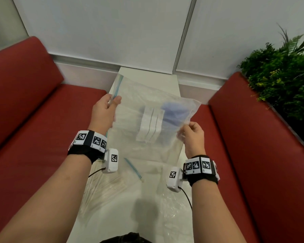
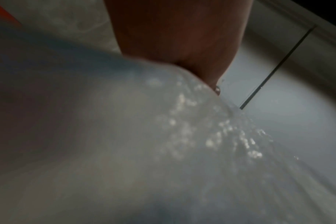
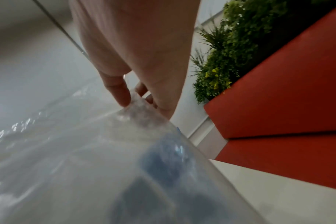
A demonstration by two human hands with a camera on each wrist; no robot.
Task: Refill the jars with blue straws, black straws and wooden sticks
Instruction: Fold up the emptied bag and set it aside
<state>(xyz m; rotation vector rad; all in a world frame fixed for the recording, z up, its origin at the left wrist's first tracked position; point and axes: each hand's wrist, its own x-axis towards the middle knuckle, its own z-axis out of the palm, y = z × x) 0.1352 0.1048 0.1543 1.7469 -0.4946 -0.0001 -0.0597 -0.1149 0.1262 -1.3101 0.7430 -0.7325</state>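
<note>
A large clear zip bag [image 1: 147, 109] hangs above the white table [image 1: 167, 79], stretched between both hands. My left hand [image 1: 111, 106] pinches its zip edge at the upper left. My right hand [image 1: 189, 132] pinches the bag's lower right edge; in the right wrist view thumb and fingers [image 3: 121, 95] pinch the crumpled plastic [image 3: 138, 109]. Something blue [image 1: 174, 113] shows blurred through the bag, beside the bag's white label patch [image 1: 150, 127]. In the left wrist view the plastic [image 2: 163, 136] fills the picture under my left hand [image 2: 182, 37]. No jar is clearly visible.
More clear bags lie on the table near me: one with pale wooden sticks [image 1: 102, 190] at the left, another with a blue zip strip [image 1: 132, 168]. Red bench cushions [image 1: 33, 120] flank the narrow table. A green plant [image 1: 279, 76] stands at the right.
</note>
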